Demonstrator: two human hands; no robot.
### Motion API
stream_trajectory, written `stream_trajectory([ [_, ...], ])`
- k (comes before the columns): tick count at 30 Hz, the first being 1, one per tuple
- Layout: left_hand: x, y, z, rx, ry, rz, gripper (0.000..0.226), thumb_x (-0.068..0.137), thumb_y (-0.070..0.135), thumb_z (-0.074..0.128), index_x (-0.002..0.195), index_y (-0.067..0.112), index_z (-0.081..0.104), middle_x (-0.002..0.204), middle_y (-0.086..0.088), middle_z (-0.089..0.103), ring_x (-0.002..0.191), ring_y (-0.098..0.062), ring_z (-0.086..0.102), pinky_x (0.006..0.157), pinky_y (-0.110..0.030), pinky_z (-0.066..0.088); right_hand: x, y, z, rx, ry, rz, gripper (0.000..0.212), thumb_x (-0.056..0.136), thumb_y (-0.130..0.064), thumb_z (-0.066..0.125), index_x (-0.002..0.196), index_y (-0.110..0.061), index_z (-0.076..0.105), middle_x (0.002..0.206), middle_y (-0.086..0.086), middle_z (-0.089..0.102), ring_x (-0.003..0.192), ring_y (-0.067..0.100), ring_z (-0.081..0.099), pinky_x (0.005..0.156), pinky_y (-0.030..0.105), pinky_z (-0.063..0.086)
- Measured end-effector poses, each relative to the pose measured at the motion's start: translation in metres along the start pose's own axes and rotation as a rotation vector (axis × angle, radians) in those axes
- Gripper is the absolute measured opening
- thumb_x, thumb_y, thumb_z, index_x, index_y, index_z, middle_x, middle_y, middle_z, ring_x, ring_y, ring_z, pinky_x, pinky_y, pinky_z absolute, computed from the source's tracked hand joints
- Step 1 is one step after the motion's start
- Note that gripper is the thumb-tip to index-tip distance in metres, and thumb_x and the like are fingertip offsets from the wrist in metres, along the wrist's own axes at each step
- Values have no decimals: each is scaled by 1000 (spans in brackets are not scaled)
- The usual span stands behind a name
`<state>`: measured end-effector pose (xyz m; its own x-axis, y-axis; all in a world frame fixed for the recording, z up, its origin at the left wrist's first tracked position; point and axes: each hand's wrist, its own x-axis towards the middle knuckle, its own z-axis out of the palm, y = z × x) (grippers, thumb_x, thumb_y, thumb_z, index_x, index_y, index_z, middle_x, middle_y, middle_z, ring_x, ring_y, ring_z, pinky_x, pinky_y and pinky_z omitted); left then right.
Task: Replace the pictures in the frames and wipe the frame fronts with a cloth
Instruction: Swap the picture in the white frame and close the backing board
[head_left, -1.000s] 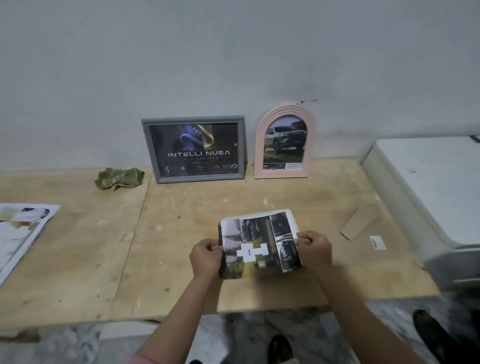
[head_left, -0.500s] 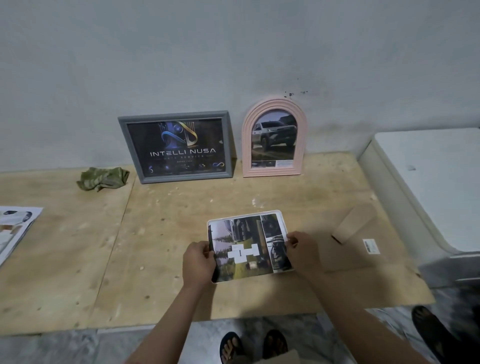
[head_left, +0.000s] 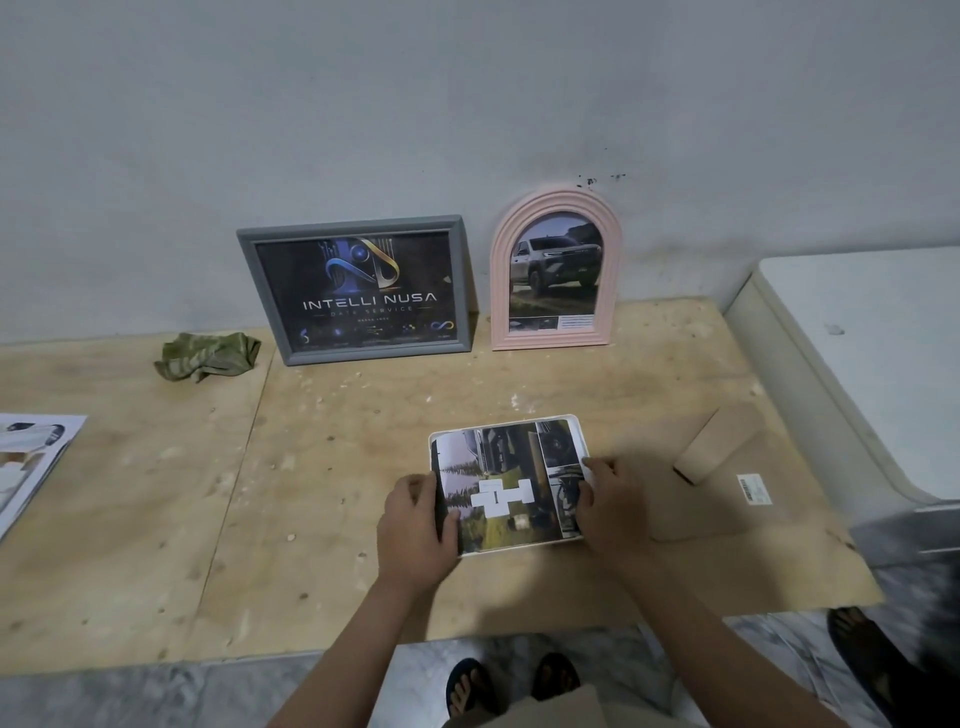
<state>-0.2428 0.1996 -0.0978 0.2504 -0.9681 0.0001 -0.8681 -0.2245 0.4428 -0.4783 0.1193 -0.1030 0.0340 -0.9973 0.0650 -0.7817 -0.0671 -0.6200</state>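
Surface (head_left: 156, 519): pale plywood, running across the picture under a grey wall.
Print (head_left: 511, 486): lying low at centre right, being gripped at both short edges.
Left hand (head_left: 415, 525): fingers curling round the print's left edge.
Right hand (head_left: 613, 501): fingers pinching the right edge.
Grey frame (head_left: 356, 288): leaning on the wall, upper centre.
Pink arched frame (head_left: 556, 270): standing just right of it.
Cloth (head_left: 208, 355): lying crumpled at upper left.
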Motion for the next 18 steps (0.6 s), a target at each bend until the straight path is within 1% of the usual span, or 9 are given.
stream_trajectory([
  [2, 1, -5, 0, 61, -34, 108, 56, 82, 41, 51, 133, 17, 51, 137, -9, 49, 116, -27, 53, 88, -43, 48, -3, -1, 5, -42, -63, -164, 39, 78, -19, 53, 112, -4, 65, 113, 15, 63, 100, 34, 60, 82, 37, 49],
  [4, 2, -6, 0, 145, -141, 184, 63, 83, 47, 40, 140, 20, 45, 152, -3, 34, 134, -23, 40, 101, -55, 35, -7, 1, 14, -153, -175, -312, 49, 80, -30, 55, 126, -12, 57, 133, 13, 55, 120, 31, 53, 94, 44, 46],
  [5, 3, -4, -1, 175, -204, 200, 68, 83, 51, 34, 145, 23, 38, 157, 2, 23, 142, -20, 28, 106, -59, 24, -9, 1, 18, -221, -234, -338, 52, 82, -37, 52, 131, -18, 53, 139, 11, 50, 126, 31, 49, 95, 50, 45],
  [6, 3, -4, -1, 195, -270, 198, 70, 84, 54, 31, 148, 26, 30, 159, 6, 12, 146, -17, 15, 110, -61, 14, -10, 1, 20, -278, -286, -326, 54, 84, -44, 47, 133, -22, 51, 142, 8, 48, 130, 30, 46, 94, 55, 45],
  [8, 4, -4, 0, 224, -319, 198, 70, 88, 55, 33, 151, 29, 19, 159, 11, -4, 148, -13, -1, 112, -60, 2, -13, 2, 22, -359, -341, -256, 56, 84, -53, 40, 131, -26, 53, 143, 6, 47, 131, 29, 45, 90, 61, 44],
  [10, 3, -4, 0, 225, -338, 199, 71, 89, 57, 35, 151, 30, 14, 158, 12, -10, 146, -10, -9, 112, -61, 0, -15, 1, 20, -377, -347, -208, 58, 82, -56, 39, 130, -27, 56, 143, 7, 47, 131, 29, 45, 88, 62, 43],
  [13, 3, -5, 0, 216, -342, 206, 78, 82, 65, 26, 151, 31, 13, 157, 13, -11, 139, -4, -16, 111, -63, 0, -17, 1, 17, -354, -322, -191, 64, 83, -60, 34, 136, -28, 49, 149, 7, 37, 138, 28, 34, 96, 63, 37],
  [16, 3, -4, -2, 243, -375, 209, 81, 79, 66, 19, 151, 32, 10, 158, 12, -12, 145, -8, -12, 111, -63, 0, -19, 0, 16, -305, -328, -178, 71, 83, -63, 23, 144, -30, 36, 157, 2, 18, 145, 23, 14, 107, 59, 26],
  [18, 4, -3, -4, 241, -388, 201, 76, 84, 62, 25, 152, 31, 11, 159, 11, -12, 147, -13, -7, 111, -63, -1, -19, -1, 15, -294, -332, -181, 71, 84, -63, 22, 146, -30, 30, 158, -1, 10, 146, 20, 7, 110, 58, 22],
])
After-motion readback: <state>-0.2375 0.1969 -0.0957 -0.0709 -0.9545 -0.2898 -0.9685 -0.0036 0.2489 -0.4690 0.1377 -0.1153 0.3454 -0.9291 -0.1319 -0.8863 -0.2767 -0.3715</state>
